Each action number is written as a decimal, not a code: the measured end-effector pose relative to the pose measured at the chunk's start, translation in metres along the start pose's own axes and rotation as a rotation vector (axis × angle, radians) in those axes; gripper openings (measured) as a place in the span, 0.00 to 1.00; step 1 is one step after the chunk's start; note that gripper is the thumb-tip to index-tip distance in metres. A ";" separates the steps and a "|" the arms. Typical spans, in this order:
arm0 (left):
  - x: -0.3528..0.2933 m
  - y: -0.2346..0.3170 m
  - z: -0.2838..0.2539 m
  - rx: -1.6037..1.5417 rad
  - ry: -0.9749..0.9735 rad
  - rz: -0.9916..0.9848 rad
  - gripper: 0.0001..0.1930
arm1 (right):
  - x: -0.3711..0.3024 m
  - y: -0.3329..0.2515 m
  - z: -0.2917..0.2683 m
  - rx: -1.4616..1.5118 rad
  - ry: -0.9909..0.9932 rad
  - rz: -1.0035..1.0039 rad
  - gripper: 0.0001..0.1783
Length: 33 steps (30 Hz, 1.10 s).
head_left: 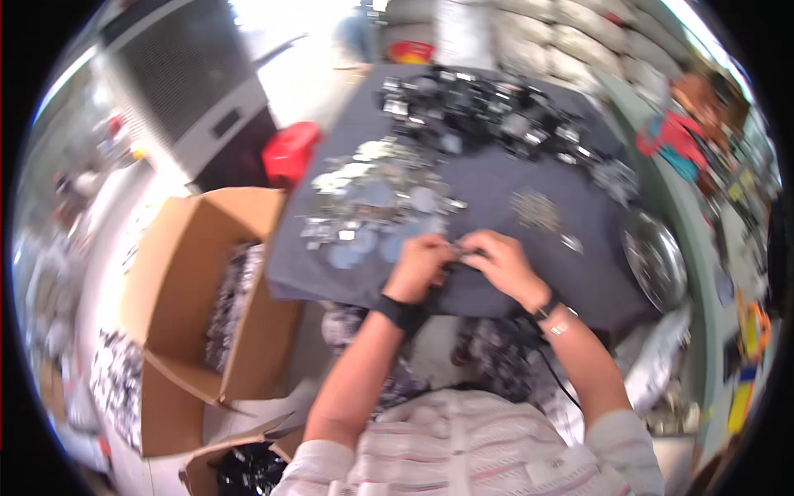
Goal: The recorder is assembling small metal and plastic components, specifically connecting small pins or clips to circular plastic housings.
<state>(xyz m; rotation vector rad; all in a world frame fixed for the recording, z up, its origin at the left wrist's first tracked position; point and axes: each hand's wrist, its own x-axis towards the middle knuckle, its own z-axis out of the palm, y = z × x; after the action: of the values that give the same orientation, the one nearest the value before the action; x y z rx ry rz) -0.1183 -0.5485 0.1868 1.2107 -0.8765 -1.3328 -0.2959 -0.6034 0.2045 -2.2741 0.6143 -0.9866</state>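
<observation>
You are looking at a daylit scene that is bright overall, with the strongest light coming from the top, where the floor beyond the dark table (529, 240) burns out to white glare and washes out detail. The whole frame is soft with motion blur, so your left hand (419, 266) and right hand (506, 266) show smeared outlines, and the small metal parts (372, 198) on the cloth only glint as pale patches. The fisheye lens bends the cardboard box (198, 298) and everything near the rim, where blur grows heavier and the corners fall to black.
</observation>
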 end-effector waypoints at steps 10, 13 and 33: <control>-0.005 -0.027 0.024 0.469 0.056 0.619 0.12 | 0.001 -0.001 -0.017 0.038 -0.041 0.095 0.08; -0.005 -0.027 0.022 0.622 0.115 0.621 0.14 | 0.013 0.005 -0.016 0.038 -0.102 0.086 0.08; -0.004 -0.028 0.031 0.777 0.153 0.754 0.15 | -0.031 0.032 -0.016 0.386 0.358 0.346 0.05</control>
<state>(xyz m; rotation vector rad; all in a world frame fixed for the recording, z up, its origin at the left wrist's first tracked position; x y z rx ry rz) -0.1551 -0.5448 0.1670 1.3126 -1.6085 -0.2712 -0.3333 -0.6135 0.1767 -1.6030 0.8489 -1.2217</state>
